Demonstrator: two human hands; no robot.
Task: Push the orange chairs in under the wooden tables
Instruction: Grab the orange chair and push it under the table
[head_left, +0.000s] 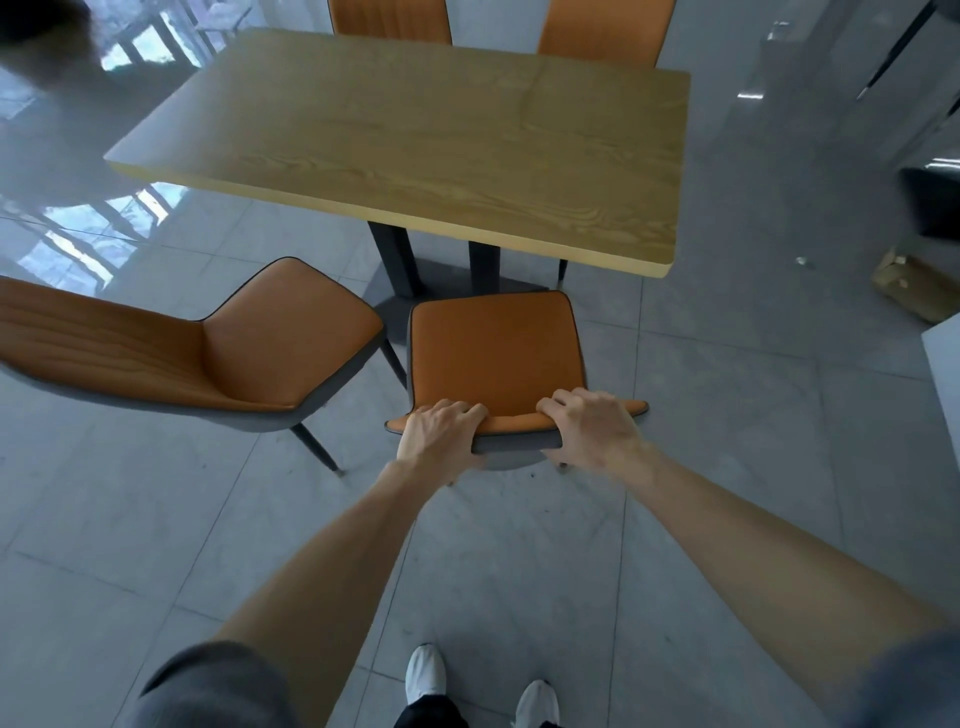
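Both my left hand (439, 431) and right hand (592, 428) grip near chair (493, 353) backrest; seat not under table (415, 145); left chair (234, 353) untouched.

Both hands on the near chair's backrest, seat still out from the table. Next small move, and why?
Probably a short straight push forward. The left hand and right hand both grip the top of the near chair, and its seat is still fully clear of the wooden table edge. It faces the table roughly squarely, and the turned chair on its left stands apart, so the path looks free.
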